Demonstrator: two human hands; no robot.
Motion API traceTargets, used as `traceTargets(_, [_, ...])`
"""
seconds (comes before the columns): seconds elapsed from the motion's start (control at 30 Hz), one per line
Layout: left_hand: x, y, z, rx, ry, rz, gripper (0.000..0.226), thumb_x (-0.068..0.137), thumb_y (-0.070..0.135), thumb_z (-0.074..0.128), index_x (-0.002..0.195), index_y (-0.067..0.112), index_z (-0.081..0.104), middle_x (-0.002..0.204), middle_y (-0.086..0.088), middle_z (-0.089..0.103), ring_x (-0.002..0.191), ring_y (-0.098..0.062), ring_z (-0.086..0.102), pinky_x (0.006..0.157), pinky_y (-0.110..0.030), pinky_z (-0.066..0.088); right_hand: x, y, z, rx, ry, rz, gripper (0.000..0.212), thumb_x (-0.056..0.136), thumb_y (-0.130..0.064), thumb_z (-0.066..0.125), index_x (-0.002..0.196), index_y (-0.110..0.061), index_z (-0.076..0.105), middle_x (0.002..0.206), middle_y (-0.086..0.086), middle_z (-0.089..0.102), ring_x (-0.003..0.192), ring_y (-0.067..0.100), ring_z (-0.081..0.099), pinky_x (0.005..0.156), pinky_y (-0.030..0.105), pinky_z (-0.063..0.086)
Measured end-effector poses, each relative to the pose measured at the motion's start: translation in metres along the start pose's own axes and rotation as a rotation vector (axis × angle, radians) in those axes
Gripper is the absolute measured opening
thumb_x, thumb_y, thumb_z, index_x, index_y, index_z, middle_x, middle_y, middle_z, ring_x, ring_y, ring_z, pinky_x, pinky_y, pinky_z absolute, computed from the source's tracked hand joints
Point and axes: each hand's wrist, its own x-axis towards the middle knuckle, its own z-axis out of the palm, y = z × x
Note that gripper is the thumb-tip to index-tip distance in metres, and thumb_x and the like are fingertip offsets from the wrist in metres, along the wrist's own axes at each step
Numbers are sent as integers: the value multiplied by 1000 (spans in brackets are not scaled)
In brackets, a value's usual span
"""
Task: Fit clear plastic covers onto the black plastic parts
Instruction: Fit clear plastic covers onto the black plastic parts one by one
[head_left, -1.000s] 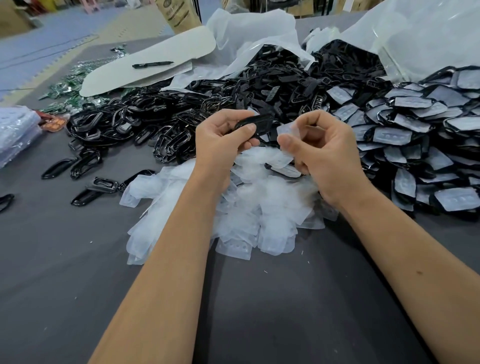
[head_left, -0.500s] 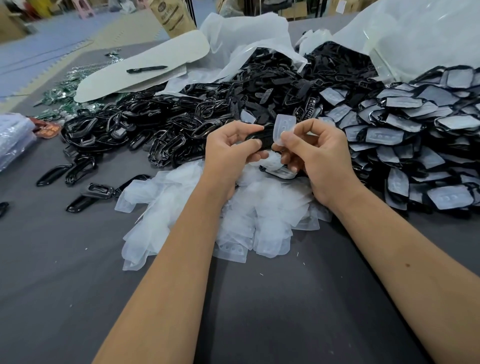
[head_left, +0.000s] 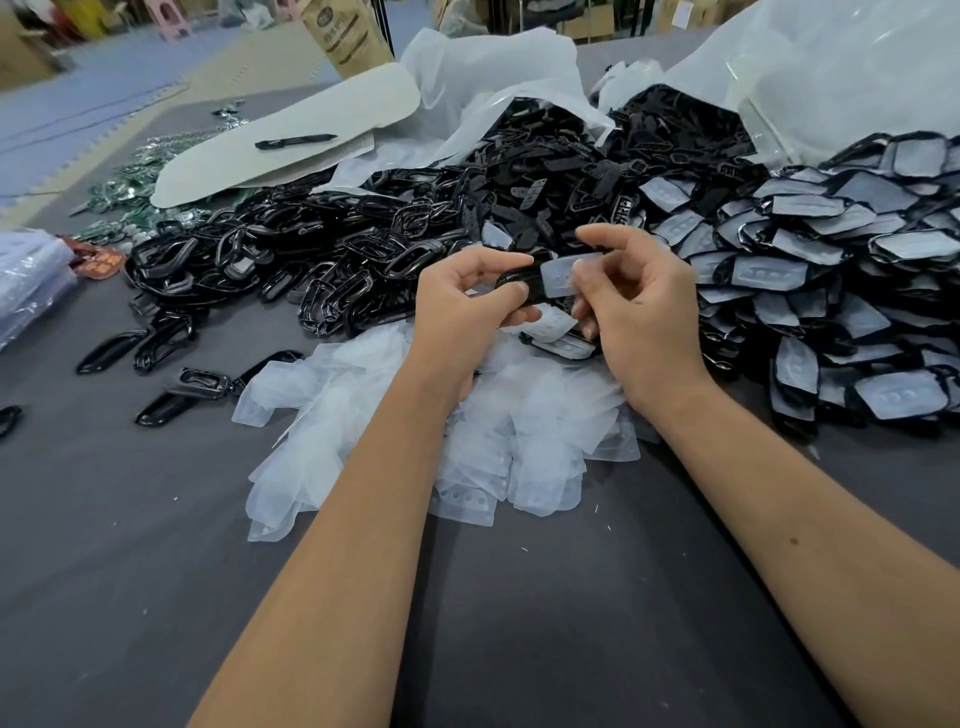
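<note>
head view looks down on a dark grey fabric-covered surface (head_left: 156, 571) heaped with parts. the left hand (head_left: 462, 306) holds a glossy black oval plastic part (head_left: 522, 283) above the surface, thumb and curled fingers clamped round its left end. the right hand (head_left: 644, 306) pinches a clear, frosted plastic cover with small round dimples (head_left: 563, 275) between thumb and curled fingers, and the cover lies against the right end of the black part, overlapping it; whether it is fully seated cannot be told. both hands sit close together, just above a loose pile of translucent white plastic covers (head_left: 415, 441) spread on the surface below the wrists. one more clear cover (head_left: 553, 325) shows just under the hands.

to the left and behind the hands lies a wide heap of glossy black ring-shaped frames (head_left: 270, 260), with a few stray black pieces (head_left: 161, 343) apart from it on the surface. to the right is a heap of black parts already wearing clear covers (head_left: 831, 270). behind, matte black parts spill from a torn white plastic bag (head_left: 493, 78). at far left, a black pen (head_left: 295, 141) rests on a pale oval card sheet (head_left: 291, 135), near scattered green pieces (head_left: 130, 182). a stack of clear wrapped packets (head_left: 26, 280) sits at the left edge.
</note>
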Motion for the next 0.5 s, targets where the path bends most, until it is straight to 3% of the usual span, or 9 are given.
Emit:
traceTargets(0.17, [0, -1, 2, 32, -7, 26, 20, 87, -14, 68, 101, -2, 76, 97, -19, 74, 64, -19, 73, 64, -22, 58, -1, 0, 2, -34, 45, -27, 9, 92, -13, 77, 89, -16, 70, 76, 2, 75, 61, 16, 69, 57, 25, 53])
traceTargets(0.4, [0, 3, 1, -118, -75, -76, 23, 102, 1, 53, 99, -2, 76, 99, -20, 74, 83, -27, 73, 72, -31, 62, 0, -1, 0, -22, 63, -17, 9, 97, -10, 72, 99, -14, 80, 73, 1, 75, 61, 13, 68, 57, 25, 55])
traceTargets(0.5, [1, 5, 2, -160, -84, -109, 33, 106, 11, 48, 97, 0, 77, 95, -15, 76, 83, -29, 74, 74, -37, 63, 0, -1, 0, -22, 31, -5, 2, 92, -13, 78, 93, -12, 78, 72, 4, 75, 56, 17, 68, 53, 28, 54])
